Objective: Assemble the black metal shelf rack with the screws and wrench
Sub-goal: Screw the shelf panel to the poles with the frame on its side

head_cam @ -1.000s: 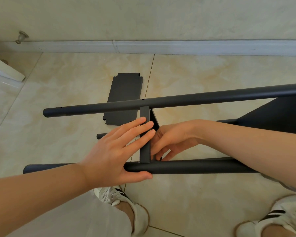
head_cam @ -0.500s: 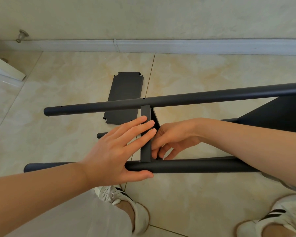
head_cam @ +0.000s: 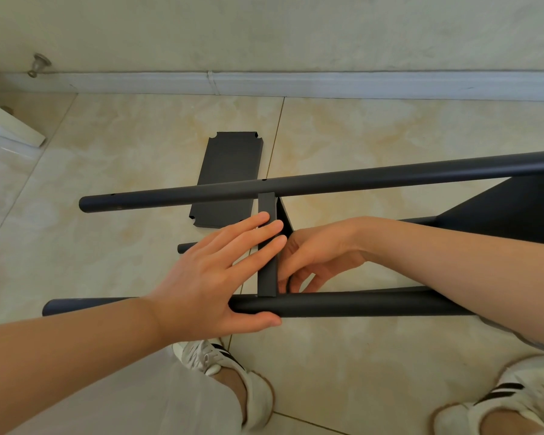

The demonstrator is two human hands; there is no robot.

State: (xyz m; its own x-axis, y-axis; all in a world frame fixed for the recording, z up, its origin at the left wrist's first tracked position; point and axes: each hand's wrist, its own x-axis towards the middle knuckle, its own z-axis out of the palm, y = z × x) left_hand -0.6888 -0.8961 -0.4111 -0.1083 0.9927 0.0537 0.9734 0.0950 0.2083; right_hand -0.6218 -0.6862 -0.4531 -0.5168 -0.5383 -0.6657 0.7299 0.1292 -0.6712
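The black rack lies on its side over the tiled floor. Its far tube (head_cam: pixel 327 183) and near tube (head_cam: pixel 358 304) run left to right, joined by the upright edge of a black shelf panel (head_cam: pixel 267 208). My left hand (head_cam: pixel 214 277) lies flat with straight fingers pressed on that panel edge, thumb under the near tube. My right hand (head_cam: pixel 314 255) reaches in behind the panel with fingers curled down by the near tube; what they pinch is hidden. No screw or wrench shows.
A loose black shelf panel (head_cam: pixel 230 164) lies flat on the floor beyond the far tube. Another fitted shelf (head_cam: pixel 515 211) fills the right side. A third tube end (head_cam: pixel 186 247) pokes out low at left. My shoes (head_cam: pixel 233 372) stand below. Wall and baseboard (head_cam: pixel 296 84) lie ahead.
Almost nothing has shifted. My right fingers have moved slightly lower along the back of the panel toward the near tube. The left hand stays pressed in place.
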